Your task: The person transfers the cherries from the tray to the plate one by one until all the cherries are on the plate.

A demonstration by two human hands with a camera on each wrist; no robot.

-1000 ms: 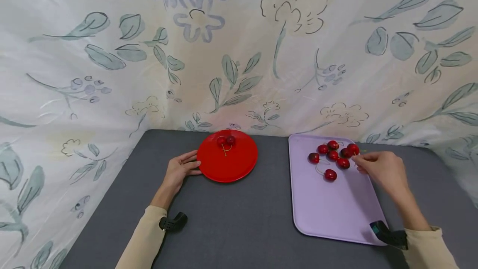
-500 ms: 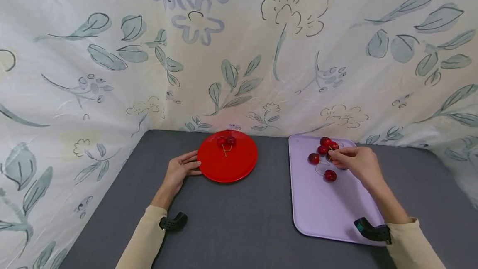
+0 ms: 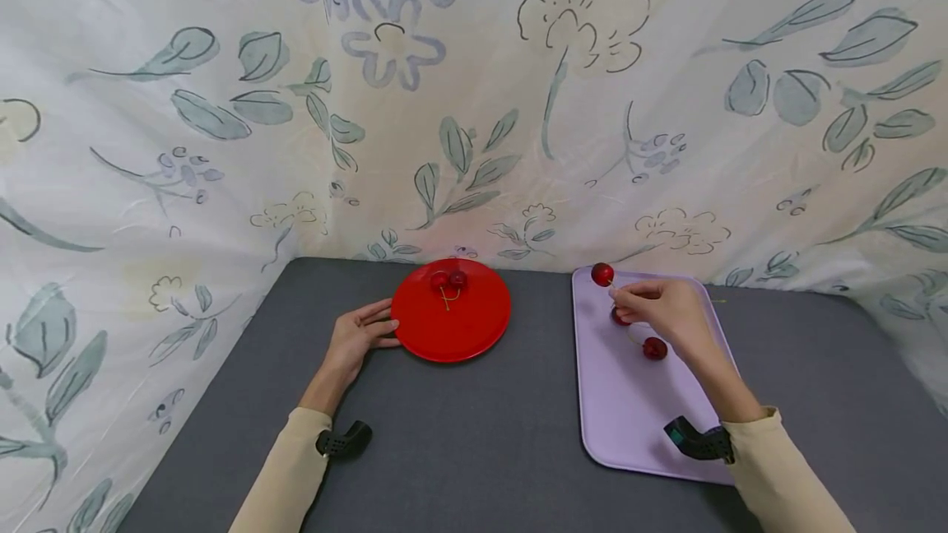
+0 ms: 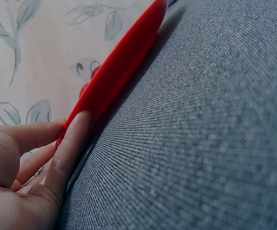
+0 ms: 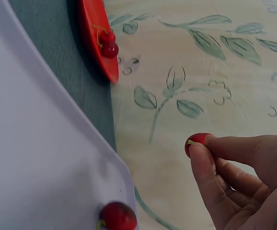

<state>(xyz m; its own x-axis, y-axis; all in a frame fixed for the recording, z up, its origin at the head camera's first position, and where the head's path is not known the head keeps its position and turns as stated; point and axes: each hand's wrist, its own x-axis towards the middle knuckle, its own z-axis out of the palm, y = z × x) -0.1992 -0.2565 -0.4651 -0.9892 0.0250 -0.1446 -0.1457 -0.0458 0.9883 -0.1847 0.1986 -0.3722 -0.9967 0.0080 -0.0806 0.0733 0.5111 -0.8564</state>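
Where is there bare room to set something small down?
The gray tabletop is bare between the red plate and the lilac tray, and so is the tray's near left part. Crowded: the tray's far end, where the right hand holds a cherry near other cherries, and the plate's left rim, held by the left hand.

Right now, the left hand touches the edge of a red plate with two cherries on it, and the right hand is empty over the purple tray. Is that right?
Not quite: the right hand isn't empty; over the purple tray, it pinches a cherry, as the head view shows. The left hand touches the edge of the red plate, and two cherries lie on it.
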